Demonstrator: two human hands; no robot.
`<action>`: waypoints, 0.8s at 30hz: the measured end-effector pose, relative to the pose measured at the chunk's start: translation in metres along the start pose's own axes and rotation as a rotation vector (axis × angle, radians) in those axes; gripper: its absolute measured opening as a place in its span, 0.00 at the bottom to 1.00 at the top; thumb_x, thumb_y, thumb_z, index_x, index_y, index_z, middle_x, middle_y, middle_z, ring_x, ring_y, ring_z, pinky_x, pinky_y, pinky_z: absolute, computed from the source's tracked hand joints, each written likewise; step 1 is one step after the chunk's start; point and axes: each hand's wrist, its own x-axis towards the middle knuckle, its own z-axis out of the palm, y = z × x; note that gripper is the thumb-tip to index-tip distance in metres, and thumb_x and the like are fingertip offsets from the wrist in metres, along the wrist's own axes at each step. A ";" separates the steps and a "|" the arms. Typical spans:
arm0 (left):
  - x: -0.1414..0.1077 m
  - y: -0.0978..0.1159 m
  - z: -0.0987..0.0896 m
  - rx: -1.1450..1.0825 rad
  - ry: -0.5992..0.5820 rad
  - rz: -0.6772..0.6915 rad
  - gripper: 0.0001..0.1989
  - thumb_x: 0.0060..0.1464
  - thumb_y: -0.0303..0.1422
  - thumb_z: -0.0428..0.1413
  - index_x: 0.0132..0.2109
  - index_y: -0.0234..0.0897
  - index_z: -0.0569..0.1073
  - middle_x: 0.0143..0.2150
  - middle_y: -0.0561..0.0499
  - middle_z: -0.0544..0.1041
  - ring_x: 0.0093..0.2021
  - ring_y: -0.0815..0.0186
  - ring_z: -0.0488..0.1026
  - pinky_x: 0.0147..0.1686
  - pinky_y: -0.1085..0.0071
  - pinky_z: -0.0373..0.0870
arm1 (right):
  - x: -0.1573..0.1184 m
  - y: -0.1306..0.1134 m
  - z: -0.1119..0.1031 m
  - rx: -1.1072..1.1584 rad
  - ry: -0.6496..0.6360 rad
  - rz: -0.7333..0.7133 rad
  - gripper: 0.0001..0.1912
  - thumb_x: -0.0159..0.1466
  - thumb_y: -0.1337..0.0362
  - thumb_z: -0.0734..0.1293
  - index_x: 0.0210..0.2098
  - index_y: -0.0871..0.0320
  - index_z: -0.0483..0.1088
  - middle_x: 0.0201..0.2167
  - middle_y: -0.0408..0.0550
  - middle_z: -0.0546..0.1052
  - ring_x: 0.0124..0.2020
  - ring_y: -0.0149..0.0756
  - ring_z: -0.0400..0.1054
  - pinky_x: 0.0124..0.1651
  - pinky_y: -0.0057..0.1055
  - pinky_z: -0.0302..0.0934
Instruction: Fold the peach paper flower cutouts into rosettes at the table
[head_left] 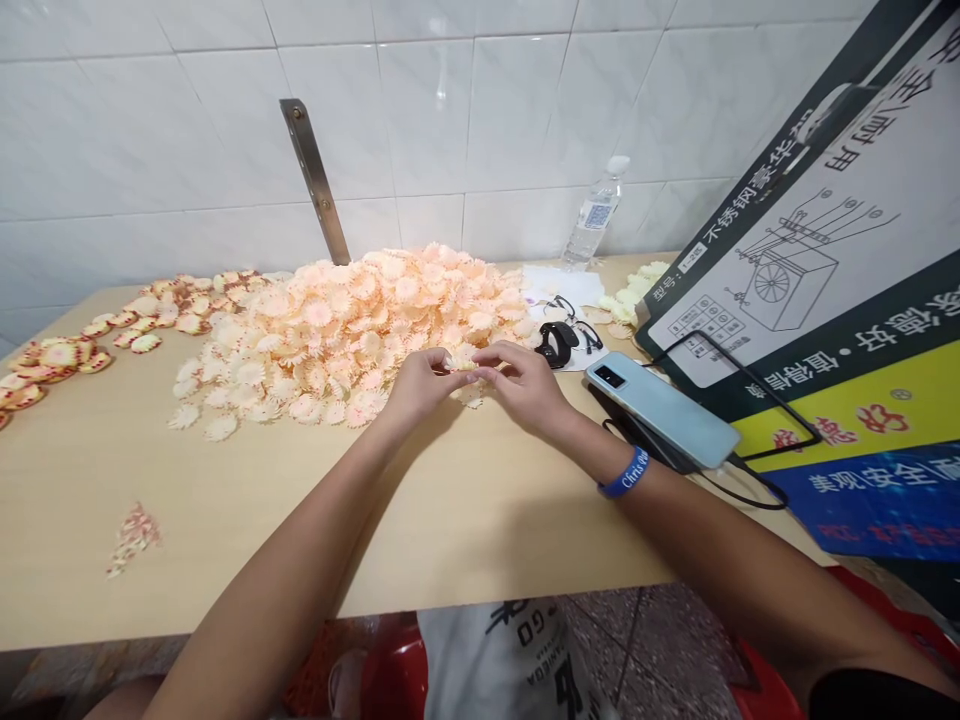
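My left hand (421, 384) and my right hand (528, 388) meet at the near edge of a big heap of peach flower-shaped pieces (352, 310). Between the fingertips of both hands is a small pale flower-shaped piece (462, 364), partly hidden by the thumbs. The thumbs and index fingers of each hand are closed on it. More pale pieces lie flat on the table at the heap's left edge. A blue wristband (625, 474) circles my right wrist.
Stacks of red-edged pieces (56, 357) lie at far left, small scraps (135, 535) at front left. On the right are a phone (664, 405) with a cable, a black watch (556, 344), glasses (577, 322), a water bottle (596, 215) and a large printed box (810, 270).
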 end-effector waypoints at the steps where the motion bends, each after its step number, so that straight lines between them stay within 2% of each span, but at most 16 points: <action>1: 0.000 0.001 0.000 0.002 -0.005 0.005 0.21 0.39 0.38 0.63 0.20 0.37 0.57 0.19 0.60 0.54 0.23 0.74 0.50 0.24 0.73 0.44 | 0.000 0.000 0.000 0.005 -0.010 0.008 0.02 0.62 0.66 0.67 0.33 0.56 0.73 0.32 0.46 0.76 0.34 0.35 0.70 0.31 0.29 0.63; 6: 0.000 -0.002 -0.002 -0.051 -0.082 -0.015 0.21 0.41 0.42 0.62 0.19 0.36 0.60 0.19 0.59 0.53 0.23 0.73 0.51 0.24 0.73 0.46 | 0.002 -0.003 -0.003 -0.054 0.013 -0.046 0.05 0.62 0.68 0.65 0.29 0.57 0.70 0.29 0.45 0.73 0.32 0.34 0.67 0.31 0.29 0.60; 9: 0.000 -0.005 -0.001 -0.174 -0.138 -0.038 0.21 0.44 0.46 0.61 0.19 0.36 0.64 0.19 0.57 0.56 0.24 0.72 0.55 0.25 0.73 0.53 | 0.002 -0.003 -0.005 -0.088 0.028 -0.106 0.05 0.63 0.68 0.65 0.30 0.56 0.69 0.28 0.45 0.72 0.32 0.35 0.67 0.32 0.30 0.60; 11: 0.000 -0.006 0.001 -0.282 -0.159 -0.086 0.20 0.43 0.46 0.62 0.20 0.35 0.67 0.20 0.55 0.61 0.25 0.71 0.60 0.28 0.72 0.60 | 0.002 -0.002 -0.005 -0.104 0.033 -0.143 0.05 0.64 0.68 0.64 0.30 0.56 0.68 0.28 0.45 0.72 0.32 0.36 0.66 0.33 0.31 0.60; 15: 0.000 -0.006 0.003 -0.463 -0.119 -0.211 0.18 0.34 0.44 0.68 0.22 0.34 0.72 0.23 0.55 0.66 0.28 0.71 0.65 0.34 0.72 0.65 | 0.001 -0.002 -0.003 -0.136 0.013 -0.214 0.07 0.66 0.66 0.63 0.30 0.56 0.67 0.28 0.46 0.72 0.31 0.36 0.66 0.35 0.33 0.60; 18: 0.000 -0.006 0.002 -0.543 -0.086 -0.240 0.19 0.29 0.41 0.71 0.22 0.34 0.71 0.22 0.55 0.67 0.27 0.72 0.65 0.32 0.73 0.65 | 0.000 -0.002 -0.002 -0.158 -0.001 -0.229 0.07 0.66 0.66 0.63 0.31 0.56 0.67 0.28 0.45 0.71 0.31 0.36 0.65 0.35 0.32 0.60; 20: 0.001 -0.006 0.002 -0.607 -0.063 -0.265 0.19 0.30 0.38 0.71 0.22 0.35 0.69 0.22 0.55 0.67 0.26 0.73 0.64 0.31 0.73 0.65 | 0.000 -0.002 -0.002 -0.167 -0.009 -0.229 0.07 0.67 0.66 0.63 0.31 0.56 0.66 0.28 0.45 0.71 0.31 0.36 0.65 0.35 0.32 0.59; 24: 0.003 -0.005 0.002 -0.759 -0.033 -0.383 0.16 0.40 0.33 0.67 0.23 0.36 0.66 0.22 0.56 0.65 0.25 0.74 0.65 0.32 0.73 0.69 | -0.001 -0.001 -0.001 -0.182 -0.053 -0.303 0.08 0.68 0.67 0.61 0.32 0.56 0.66 0.29 0.47 0.72 0.32 0.36 0.66 0.35 0.32 0.60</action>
